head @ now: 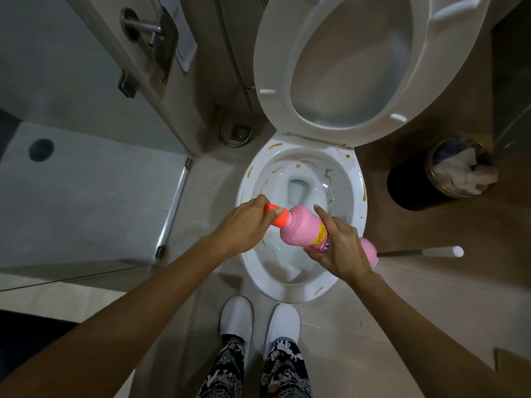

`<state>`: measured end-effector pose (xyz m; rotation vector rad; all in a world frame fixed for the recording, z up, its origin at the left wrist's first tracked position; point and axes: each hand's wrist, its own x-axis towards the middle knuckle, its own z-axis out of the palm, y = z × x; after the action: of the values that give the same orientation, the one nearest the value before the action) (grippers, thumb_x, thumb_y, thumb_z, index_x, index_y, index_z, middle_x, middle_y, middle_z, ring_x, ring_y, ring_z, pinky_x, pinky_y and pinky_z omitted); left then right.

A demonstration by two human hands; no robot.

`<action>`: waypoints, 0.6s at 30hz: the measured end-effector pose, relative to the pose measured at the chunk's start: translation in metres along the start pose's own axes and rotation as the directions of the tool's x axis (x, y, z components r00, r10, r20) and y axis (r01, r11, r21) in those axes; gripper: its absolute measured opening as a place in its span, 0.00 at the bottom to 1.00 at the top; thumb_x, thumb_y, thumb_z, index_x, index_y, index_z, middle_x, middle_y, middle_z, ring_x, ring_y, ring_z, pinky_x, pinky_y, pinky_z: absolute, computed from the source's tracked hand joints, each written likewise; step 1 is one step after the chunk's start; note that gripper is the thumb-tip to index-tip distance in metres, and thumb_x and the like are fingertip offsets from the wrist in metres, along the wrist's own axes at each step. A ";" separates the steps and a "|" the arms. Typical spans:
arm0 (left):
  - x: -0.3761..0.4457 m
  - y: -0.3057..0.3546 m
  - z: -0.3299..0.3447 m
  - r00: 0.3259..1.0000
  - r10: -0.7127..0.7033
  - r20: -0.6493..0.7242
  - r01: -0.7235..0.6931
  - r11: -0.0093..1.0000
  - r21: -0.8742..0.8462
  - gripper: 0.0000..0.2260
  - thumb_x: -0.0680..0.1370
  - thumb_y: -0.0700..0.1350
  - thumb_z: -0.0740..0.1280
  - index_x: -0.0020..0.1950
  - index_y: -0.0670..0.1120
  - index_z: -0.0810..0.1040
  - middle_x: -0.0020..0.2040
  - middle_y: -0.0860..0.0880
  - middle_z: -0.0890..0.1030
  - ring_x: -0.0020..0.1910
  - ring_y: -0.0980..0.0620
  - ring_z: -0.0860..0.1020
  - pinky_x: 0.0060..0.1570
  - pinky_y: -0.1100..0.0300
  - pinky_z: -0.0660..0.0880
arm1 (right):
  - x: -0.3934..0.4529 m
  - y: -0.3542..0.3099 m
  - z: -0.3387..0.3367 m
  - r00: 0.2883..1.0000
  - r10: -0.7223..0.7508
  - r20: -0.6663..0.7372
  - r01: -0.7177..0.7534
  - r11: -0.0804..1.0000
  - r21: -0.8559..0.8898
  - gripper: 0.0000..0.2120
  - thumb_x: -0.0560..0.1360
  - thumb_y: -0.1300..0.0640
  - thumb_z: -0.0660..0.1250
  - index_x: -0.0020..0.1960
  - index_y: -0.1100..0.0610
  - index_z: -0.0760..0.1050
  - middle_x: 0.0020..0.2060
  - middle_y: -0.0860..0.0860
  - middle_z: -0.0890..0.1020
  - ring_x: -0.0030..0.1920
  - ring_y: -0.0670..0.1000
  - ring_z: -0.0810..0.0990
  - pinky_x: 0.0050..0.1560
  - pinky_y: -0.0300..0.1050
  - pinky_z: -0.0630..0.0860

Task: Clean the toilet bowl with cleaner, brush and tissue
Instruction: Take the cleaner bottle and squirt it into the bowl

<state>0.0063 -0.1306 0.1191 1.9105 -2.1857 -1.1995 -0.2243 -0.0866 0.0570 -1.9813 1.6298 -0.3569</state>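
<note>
Cleaner bottle [304,228] lay sideways over the stained toilet bowl [360,193], right hand [339,251] wrapped round its body, left hand [247,222] gripping the orange cap [75,218]. Once uncapped, cleaner could spill early.

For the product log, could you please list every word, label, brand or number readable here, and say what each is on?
Pink cleaner bottle, yellow band of its label: red lettering, too small and tilted to read; the right hand covers the rest of the label.
Orange cap, gripped by the left hand: no text visible.
Toilet bowl, raised seat, bin: no text visible.
</note>
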 end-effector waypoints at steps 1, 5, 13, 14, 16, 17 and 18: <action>0.002 -0.002 0.001 1.000 -0.001 -0.020 0.001 1.000 0.000 0.18 0.81 0.56 0.55 0.57 0.43 0.71 0.47 0.48 0.75 0.44 0.45 0.74 0.41 0.55 0.67 | 0.000 0.001 0.003 1.000 0.004 -0.001 -0.004 1.000 0.003 0.42 0.64 0.47 0.76 0.73 0.58 0.66 0.53 0.56 0.81 0.49 0.59 0.80 0.52 0.56 0.78; 0.006 -0.009 0.000 0.994 0.008 -0.110 -0.021 0.993 -0.118 0.15 0.81 0.53 0.59 0.58 0.42 0.71 0.46 0.49 0.74 0.44 0.46 0.73 0.41 0.57 0.65 | 0.000 0.003 0.010 0.999 0.049 -0.019 -0.048 0.999 0.023 0.44 0.63 0.50 0.79 0.73 0.59 0.65 0.55 0.57 0.81 0.52 0.59 0.80 0.54 0.57 0.77; 0.009 -0.042 0.023 0.973 -0.021 -0.228 -0.060 0.938 -0.342 0.17 0.73 0.39 0.72 0.61 0.44 0.75 0.56 0.50 0.76 0.49 0.51 0.76 0.48 0.69 0.72 | 0.014 0.009 0.012 0.962 0.273 -0.022 -0.270 0.958 0.091 0.45 0.63 0.51 0.79 0.74 0.55 0.62 0.58 0.58 0.78 0.54 0.61 0.78 0.55 0.60 0.76; 0.012 -0.045 0.029 0.970 -0.036 -0.240 -0.057 0.926 -0.373 0.17 0.73 0.37 0.72 0.61 0.44 0.76 0.55 0.50 0.75 0.49 0.51 0.76 0.47 0.73 0.71 | 0.017 0.011 0.012 0.955 0.295 -0.015 -0.292 0.952 0.094 0.43 0.63 0.50 0.79 0.73 0.54 0.63 0.57 0.57 0.78 0.53 0.61 0.79 0.54 0.59 0.77; 0.016 -0.049 0.041 0.968 -0.066 -0.243 -0.037 0.918 -0.395 0.18 0.72 0.35 0.72 0.60 0.43 0.77 0.55 0.49 0.76 0.49 0.50 0.76 0.48 0.72 0.72 | 0.023 0.014 0.015 0.947 0.323 0.007 -0.322 0.943 0.079 0.40 0.62 0.49 0.79 0.69 0.53 0.65 0.54 0.56 0.79 0.50 0.61 0.79 0.51 0.57 0.77; 0.018 -0.052 0.049 0.968 -0.083 -0.235 -0.019 0.916 -0.402 0.18 0.71 0.33 0.72 0.60 0.43 0.77 0.55 0.48 0.76 0.50 0.49 0.76 0.49 0.67 0.73 | 0.025 0.015 0.016 0.941 0.337 0.024 -0.338 0.939 0.063 0.38 0.62 0.49 0.79 0.68 0.54 0.66 0.53 0.55 0.80 0.50 0.60 0.79 0.50 0.56 0.77; 0.019 -0.055 0.056 0.968 -0.100 -0.228 -0.002 0.911 -0.411 0.18 0.71 0.32 0.72 0.59 0.42 0.78 0.55 0.47 0.76 0.51 0.48 0.76 0.50 0.64 0.74 | 0.028 0.017 0.018 0.935 0.352 0.040 -0.353 0.934 0.044 0.37 0.62 0.49 0.79 0.66 0.54 0.67 0.53 0.55 0.80 0.50 0.60 0.79 0.51 0.55 0.77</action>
<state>0.0214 -0.1151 0.0415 1.8260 -1.6177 -1.2302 -0.2219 -0.1110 0.0290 -1.6045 1.8916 -0.2243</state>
